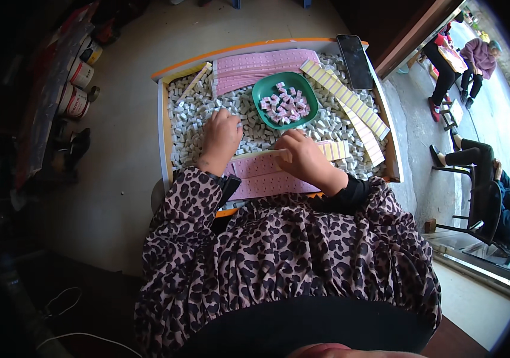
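My left hand point(221, 138) is over small grey-white blocks point(192, 128) heaped in a shallow tray point(163, 125). Its fingers are curled together, and whatever is between them is too small to make out. To the right, my right hand point(305, 156) bends its fingers over the near pink sheet point(261, 179), beside a pale yellow strip point(339, 150); its fingertips are partly hidden. Beyond both hands a green bowl point(257, 102) holds several small pink-and-white blocks point(284, 106). Leopard-print sleeves cover my forearms.
Another pink sheet point(255, 68) lies at the tray's far side. Long yellow-and-white strips point(350, 98) cross the blocks at right, near a dark phone point(355, 61) on the tray's corner. Tubs point(76, 100) stand at left. People sit outside the doorway at right, one on a chair point(493, 209).
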A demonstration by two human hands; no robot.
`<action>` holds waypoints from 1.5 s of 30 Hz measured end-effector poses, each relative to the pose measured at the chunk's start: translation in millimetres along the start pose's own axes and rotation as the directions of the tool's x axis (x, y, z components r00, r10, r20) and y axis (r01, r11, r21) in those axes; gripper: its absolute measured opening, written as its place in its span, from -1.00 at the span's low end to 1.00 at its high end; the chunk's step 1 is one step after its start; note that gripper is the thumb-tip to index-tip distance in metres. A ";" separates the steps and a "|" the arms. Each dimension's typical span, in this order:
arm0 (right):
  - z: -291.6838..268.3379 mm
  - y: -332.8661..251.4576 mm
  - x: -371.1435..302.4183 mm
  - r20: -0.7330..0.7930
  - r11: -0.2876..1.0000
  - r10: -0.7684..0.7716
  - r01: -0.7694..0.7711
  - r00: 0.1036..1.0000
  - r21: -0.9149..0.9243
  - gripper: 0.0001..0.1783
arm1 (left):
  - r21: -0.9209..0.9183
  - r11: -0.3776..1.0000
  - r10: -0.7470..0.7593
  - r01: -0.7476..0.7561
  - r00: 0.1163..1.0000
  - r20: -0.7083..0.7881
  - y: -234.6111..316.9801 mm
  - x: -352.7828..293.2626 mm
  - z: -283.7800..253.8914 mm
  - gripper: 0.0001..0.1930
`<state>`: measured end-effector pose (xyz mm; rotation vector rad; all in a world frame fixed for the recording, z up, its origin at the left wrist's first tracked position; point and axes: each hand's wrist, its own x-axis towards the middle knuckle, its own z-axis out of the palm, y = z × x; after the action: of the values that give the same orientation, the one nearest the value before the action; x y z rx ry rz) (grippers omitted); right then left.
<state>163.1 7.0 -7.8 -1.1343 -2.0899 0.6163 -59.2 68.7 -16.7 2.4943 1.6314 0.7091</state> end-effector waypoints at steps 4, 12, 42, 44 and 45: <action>6.8 -2.8 0.1 0.086 0.988 -0.081 0.092 0.993 -0.127 -0.76 | -0.249 0.967 -0.060 0.051 0.998 -0.027 13.8 -5.0 -8.8 -0.82; 23.3 5.2 4.6 0.163 0.969 -0.108 0.140 0.981 -0.205 -0.79 | -0.851 0.392 -0.198 0.349 0.935 0.293 37.8 -62.8 1.6 -0.82; 31.2 -0.3 16.1 0.077 0.509 0.413 -0.300 0.908 0.807 -0.72 | -0.930 -0.110 -0.342 0.352 0.865 0.368 61.2 -38.8 -10.0 -0.75; 34.6 -2.2 16.9 0.069 0.504 0.418 -0.294 0.906 0.812 -0.72 | -0.935 -0.100 -0.335 0.341 0.873 0.355 59.9 -41.0 -9.4 -0.75; 35.8 -2.9 17.0 0.059 0.500 0.423 -0.287 0.904 0.817 -0.71 | -0.940 -0.091 -0.327 0.330 0.881 0.341 59.2 -42.0 -8.7 -0.75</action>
<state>128.2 17.0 -23.9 -0.9797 -1.1351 1.4649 -26.4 4.6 -4.7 0.8900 0.8985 1.1732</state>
